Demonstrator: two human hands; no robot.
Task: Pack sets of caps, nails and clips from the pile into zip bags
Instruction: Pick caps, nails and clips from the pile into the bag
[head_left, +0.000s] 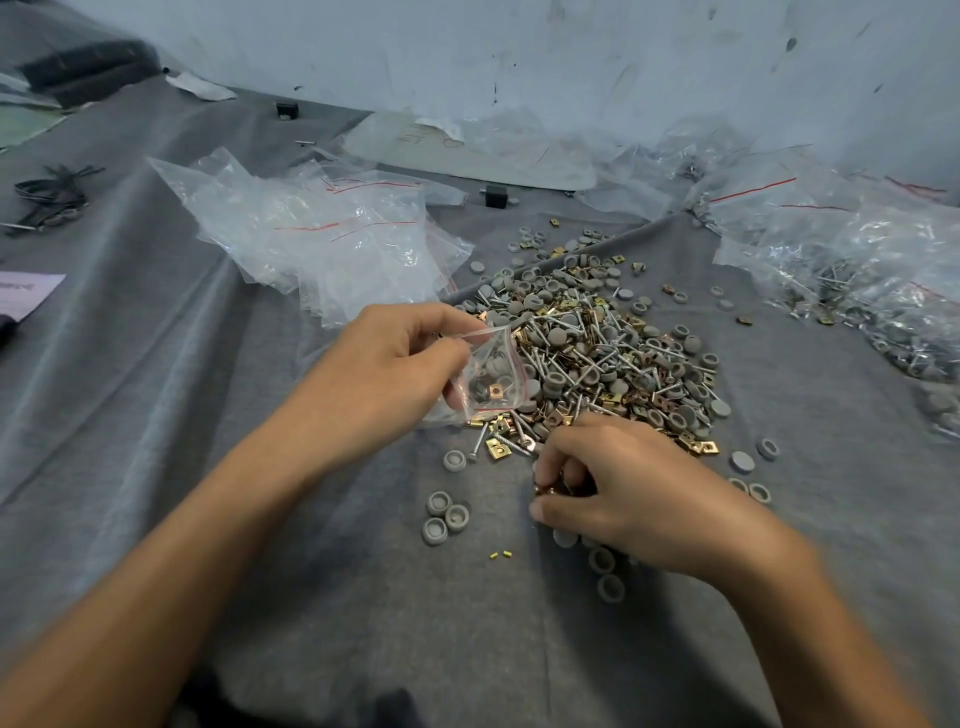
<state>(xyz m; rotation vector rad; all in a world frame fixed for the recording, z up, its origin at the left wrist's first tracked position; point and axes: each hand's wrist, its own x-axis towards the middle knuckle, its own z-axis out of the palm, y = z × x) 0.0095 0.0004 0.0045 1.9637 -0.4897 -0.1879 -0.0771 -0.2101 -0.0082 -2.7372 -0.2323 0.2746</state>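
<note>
Left hand (395, 364) pinches an open zip bag (491, 379); right hand (618, 488) gathers clips (550, 488) beside the pile (597, 353).

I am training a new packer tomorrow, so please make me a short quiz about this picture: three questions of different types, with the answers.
1. True or false: the small zip bag in the left hand is empty.
2. The right hand, pinching clips, works where? A) at the near edge of the pile; B) at its far edge; C) among the filled bags on the right.
3. How many grey caps lie grouped on the cloth just left of the right hand?
Key: 1 false, parts show inside it; 2 A; 3 three.
</note>
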